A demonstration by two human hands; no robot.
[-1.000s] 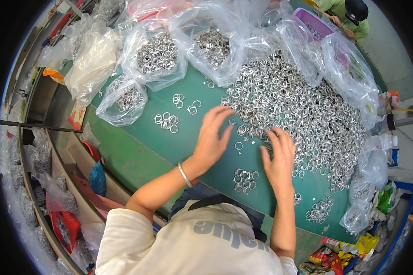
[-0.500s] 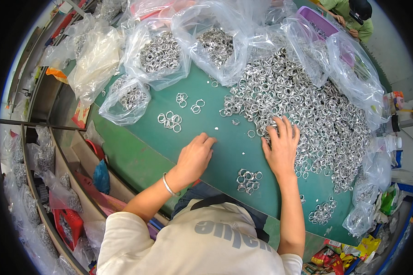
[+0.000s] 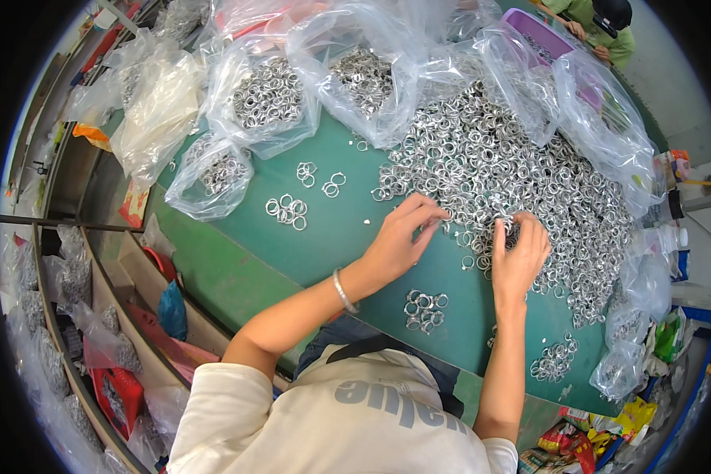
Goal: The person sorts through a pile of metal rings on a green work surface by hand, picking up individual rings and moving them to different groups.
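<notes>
A big heap of silver metal rings covers the right part of the green table. At the heap's left edge my left hand, with a bangle on its wrist, has thumb and forefinger drawn together; whatever lies between the tips is too small to make out. My right hand is bent over the heap's near edge, thumb and fingers closing round metal rings. Small groups of rings lie apart: one group near my body, another at the left, and a third near the front right edge.
Clear plastic bags of rings stand along the far side, with a smaller bag at the left. A purple bin is at the far right, near a person in green. Shelving with bagged parts runs along the left.
My left hand has moved right and away from me to the heap's edge. My right hand has shifted slightly right, its outstretched fingers now bent together over the rings.
</notes>
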